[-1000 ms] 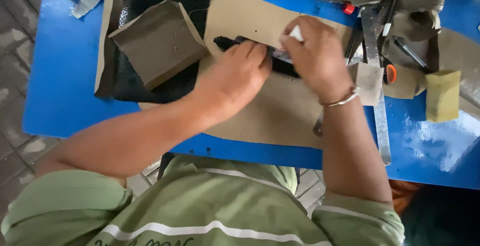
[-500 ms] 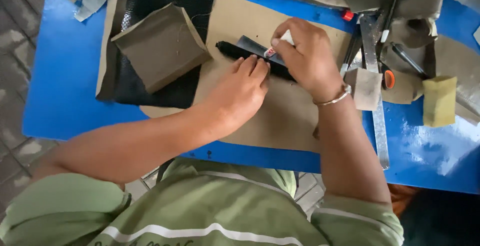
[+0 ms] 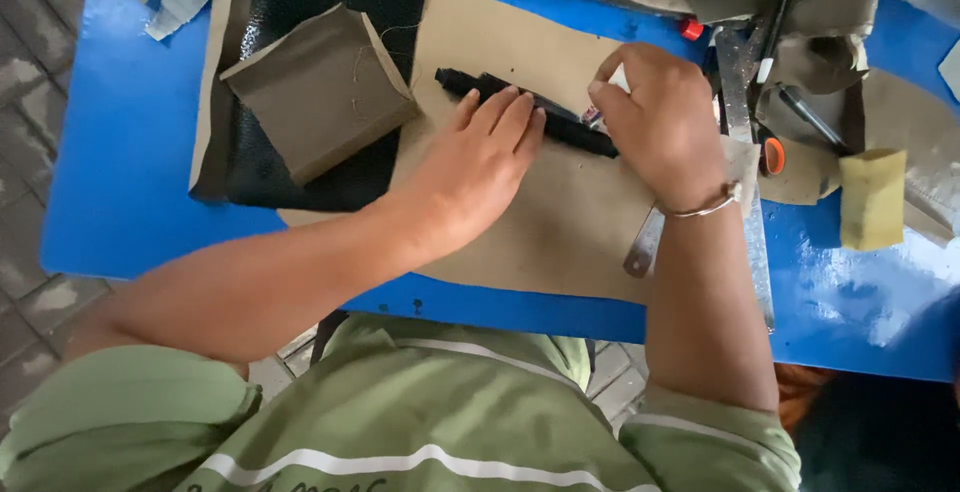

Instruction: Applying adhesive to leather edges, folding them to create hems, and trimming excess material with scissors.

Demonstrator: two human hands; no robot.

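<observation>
We work on a blue table top (image 3: 130,152) whose near edge runs just above our green shirt; bare blue lies open at nine o'clock and at four o'clock, while the twelve and two o'clock parts are crowded. A broad tan sheet of material (image 3: 560,222) covers the middle. On it, at about twelve o'clock from our hands, lies the narrow black strip (image 3: 500,92), slanting down toward three o'clock. Our left hand (image 3: 478,167) rests flat, fingers together, fingertips pressing the strip's middle. Our right hand (image 3: 660,122) is curled shut, pinching a small white marking piece (image 3: 618,79) against the strip's right end. At ten o'clock a folded tan square piece (image 3: 320,92) sits on a black textured sheet (image 3: 300,12). A long steel ruler (image 3: 745,152) lies at three o'clock, a yellow sponge block (image 3: 872,197) beyond it.
</observation>
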